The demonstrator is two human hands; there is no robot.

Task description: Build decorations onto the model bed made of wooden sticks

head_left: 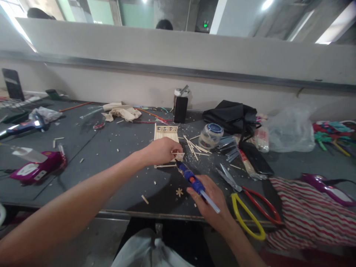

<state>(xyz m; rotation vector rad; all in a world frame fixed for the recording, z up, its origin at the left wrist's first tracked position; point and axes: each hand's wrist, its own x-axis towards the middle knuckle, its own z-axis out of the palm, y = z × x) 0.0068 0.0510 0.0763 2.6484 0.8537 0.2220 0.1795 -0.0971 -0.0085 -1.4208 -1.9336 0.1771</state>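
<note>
My right hand [210, 196] is wrapped round a blue hot glue gun [190, 178], with a clear glue stick [210, 202] poking out of its back end. The nozzle touches or nearly touches a small wooden-stick piece [178, 156] pinched in my left hand [164, 151]. Under and behind that hand lies a small frame of pale wooden sticks [167, 134], with a patterned rail across its far end. Part of the frame is hidden by my left hand. A little star-shaped stick piece [179, 192] rests on the table below the glue gun.
Loose sticks [194, 146] lie beside a clear jar with a blue lid [211, 135]. Scissors with red and yellow handles [244, 200] sit at the right, near a striped cloth [308, 211] and a dark phone [256, 157]. A purple device [36, 167] stands left.
</note>
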